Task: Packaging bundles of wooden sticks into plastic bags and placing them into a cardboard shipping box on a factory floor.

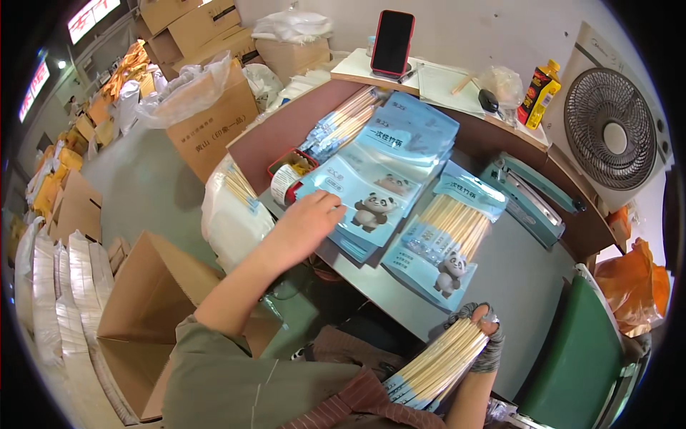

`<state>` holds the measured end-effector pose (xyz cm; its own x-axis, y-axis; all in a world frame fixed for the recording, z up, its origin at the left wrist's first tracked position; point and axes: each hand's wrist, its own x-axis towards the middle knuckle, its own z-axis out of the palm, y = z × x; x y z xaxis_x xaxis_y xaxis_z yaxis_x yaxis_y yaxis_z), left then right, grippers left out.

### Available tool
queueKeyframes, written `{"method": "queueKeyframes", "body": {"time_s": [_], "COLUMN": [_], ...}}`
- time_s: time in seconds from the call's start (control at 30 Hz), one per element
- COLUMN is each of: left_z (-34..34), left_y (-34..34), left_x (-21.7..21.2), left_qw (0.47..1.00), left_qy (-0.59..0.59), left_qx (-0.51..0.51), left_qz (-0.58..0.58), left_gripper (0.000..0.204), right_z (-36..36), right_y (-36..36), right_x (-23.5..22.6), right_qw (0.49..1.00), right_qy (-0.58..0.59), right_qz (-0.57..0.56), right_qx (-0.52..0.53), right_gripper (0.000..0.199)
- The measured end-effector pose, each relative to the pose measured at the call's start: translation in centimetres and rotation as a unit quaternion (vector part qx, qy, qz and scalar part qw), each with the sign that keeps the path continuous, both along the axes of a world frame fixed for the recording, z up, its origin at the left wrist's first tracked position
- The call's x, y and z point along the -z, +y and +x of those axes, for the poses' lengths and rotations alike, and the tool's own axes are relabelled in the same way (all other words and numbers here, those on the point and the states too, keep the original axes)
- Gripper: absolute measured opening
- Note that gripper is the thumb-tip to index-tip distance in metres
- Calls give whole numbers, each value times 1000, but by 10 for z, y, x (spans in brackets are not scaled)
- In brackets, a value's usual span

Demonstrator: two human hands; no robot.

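My right hand [483, 336], in a grey striped fingerless glove, is closed round a thick bundle of chopsticks [439, 365] with blue-printed wrapping at their lower ends. My left hand [309, 223] lies on a stack of light-blue plastic bags [386, 171] printed with a panda, its fingers extended over the top bag and its thumb partly hidden. To the right of the stack lies another panda bag [446, 236], its clear window showing chopsticks inside. Beyond my left hand are more loose chopsticks [346, 121] with blue wrapping, and a small red-rimmed container [291, 166] beside a roll of labels [284, 183].
A teal bag sealer [525, 200] stands at the right of the grey table [518, 286]. Behind are a shelf with a phone [393, 43], a yellow-capped bottle [539, 93] and a fan [614, 136]. An open cardboard box [153, 307] stands at the lower left; a green chair back [575, 350] at the right.
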<state>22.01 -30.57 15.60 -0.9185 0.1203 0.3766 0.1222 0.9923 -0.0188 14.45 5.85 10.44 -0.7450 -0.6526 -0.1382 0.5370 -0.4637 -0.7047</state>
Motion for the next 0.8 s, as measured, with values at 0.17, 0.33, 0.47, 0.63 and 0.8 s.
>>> {"method": "queueKeyframes", "body": {"time_s": [0.17,0.33,0.47,0.63,0.8], "left_z": [-23,-61,-80,-68,-63], "left_y": [-49,-70,-88,-57,-42], "left_x": [26,21,30,5,12], "left_qw": [988,901,844,931,973], "left_qy": [-25,-205,-296,-232,-68], "left_qx": [98,128,103,95,147], "left_qz": [112,362,435,264,163], "left_gripper": [13,17,26,13,12], "right_z": [4,5,9,9,13], "right_y": [-23,-19,-16,-13,-9], "right_x": [1,5,6,4,10], "right_qw": [999,999,999,999,999], "right_qy": [26,13,18,39,30], "right_qz": [17,-36,24,8,-38], "right_qx": [-21,-15,-21,-14,-14], "right_gripper": [24,23,24,23,23]}}
